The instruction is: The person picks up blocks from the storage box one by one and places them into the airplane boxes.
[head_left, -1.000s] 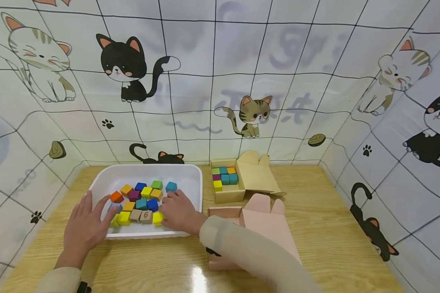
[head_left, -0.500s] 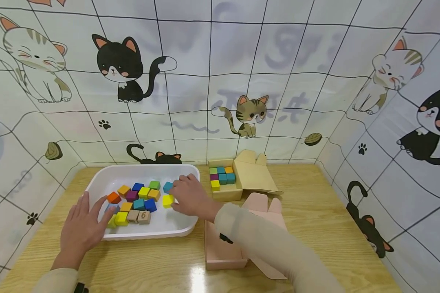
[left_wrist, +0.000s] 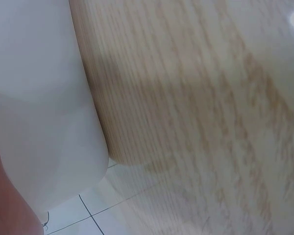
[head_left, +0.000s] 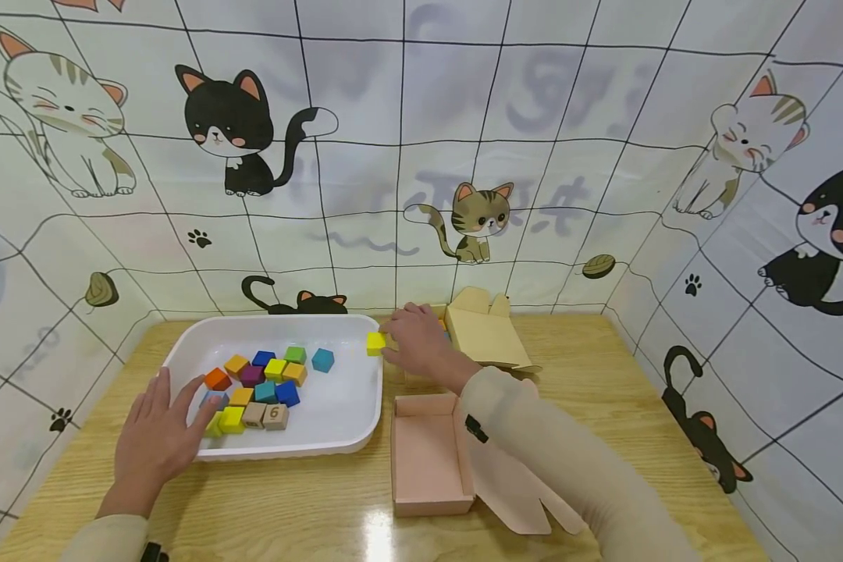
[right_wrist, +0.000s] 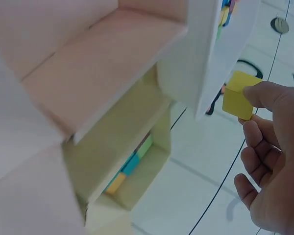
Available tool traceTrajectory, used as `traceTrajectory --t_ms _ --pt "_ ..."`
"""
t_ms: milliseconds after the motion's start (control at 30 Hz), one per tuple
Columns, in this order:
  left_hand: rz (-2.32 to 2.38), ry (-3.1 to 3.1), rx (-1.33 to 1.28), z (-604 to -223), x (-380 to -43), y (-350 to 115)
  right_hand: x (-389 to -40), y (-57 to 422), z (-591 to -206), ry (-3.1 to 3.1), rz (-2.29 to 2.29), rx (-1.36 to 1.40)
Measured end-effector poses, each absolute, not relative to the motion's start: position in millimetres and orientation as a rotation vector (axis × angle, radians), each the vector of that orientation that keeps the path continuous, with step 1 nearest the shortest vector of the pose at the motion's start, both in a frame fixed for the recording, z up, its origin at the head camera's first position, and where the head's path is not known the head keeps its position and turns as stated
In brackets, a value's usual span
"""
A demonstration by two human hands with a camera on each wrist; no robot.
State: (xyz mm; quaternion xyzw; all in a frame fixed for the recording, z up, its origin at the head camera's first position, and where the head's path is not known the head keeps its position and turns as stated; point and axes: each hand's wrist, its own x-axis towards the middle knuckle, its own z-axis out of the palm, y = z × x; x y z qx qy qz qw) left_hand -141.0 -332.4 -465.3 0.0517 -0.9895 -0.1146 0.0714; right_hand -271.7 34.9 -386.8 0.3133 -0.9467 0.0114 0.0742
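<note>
My right hand point(head_left: 421, 343) pinches a yellow cube point(head_left: 375, 343) between thumb and fingers, above the gap between the white tray point(head_left: 344, 425) and the yellow box point(head_left: 413, 381). In the right wrist view that cube point(right_wrist: 241, 95) shows clearly at the fingertips. My left hand point(head_left: 158, 437) lies with fingers spread at the tray's left side, close to several cubes. Inside the tray are coloured cubes, among them a teal cube point(head_left: 323, 360), an orange-red cube point(head_left: 218, 379) and a wooden cube point(head_left: 276, 417) marked 6. In the head view, the right hand hides most of the yellow box's inside.
An open pink box point(head_left: 432, 460) stands in front of the yellow box, its lid folded out to the right under my sleeve. Several cubes, such as a teal cube point(right_wrist: 131, 164), sit in the yellow box. Cat-printed cloth point(head_left: 365, 179) rises behind the wooden table point(head_left: 288, 507).
My right hand has lifted the yellow cube out of the tray and carried it right and back toward the yellow box. The pink box's inside is uncovered now. My left hand stays put.
</note>
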Motion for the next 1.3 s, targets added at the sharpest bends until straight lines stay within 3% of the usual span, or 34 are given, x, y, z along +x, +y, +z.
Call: traceTrajectory --t_ms 467,1300 --pt "-0.342 -2.973 0.160 -463.8 -141.4 -333.4 -306.9 93.7 -402.1 -3.006 -0.098 0.748" --pt "-0.345 -2.957 0.166 -463.8 -141.2 -333.5 -316.4 93.7 -423.4 -3.111 -0.188 0.763"
